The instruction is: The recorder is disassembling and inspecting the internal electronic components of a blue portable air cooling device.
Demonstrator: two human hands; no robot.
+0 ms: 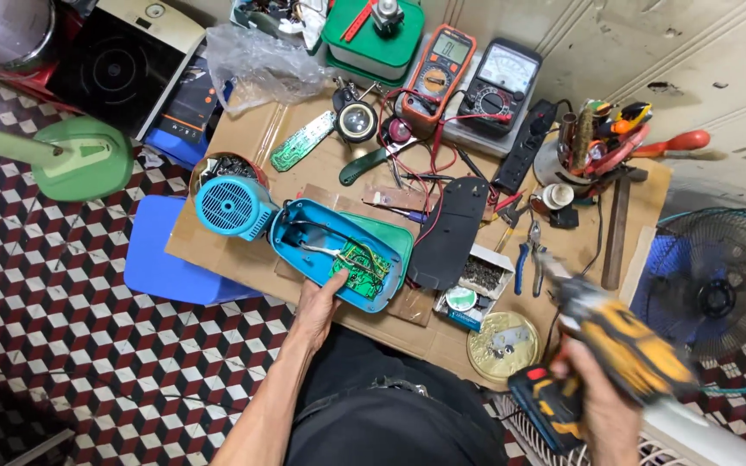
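Steadying an opened blue appliance housing [338,255] while bringing a yellow cordless driver [623,345] over.

The left hand [317,306] is resting open against the housing's near edge on the cardboard-covered table [243,147], just beside the green circuit board [357,267]; the right hand [597,406] is clamping shut around the driver's grip, blurred and well apart from the housing; seemingly the unscrewing step, and the bit needs lining up squarely on a screw.
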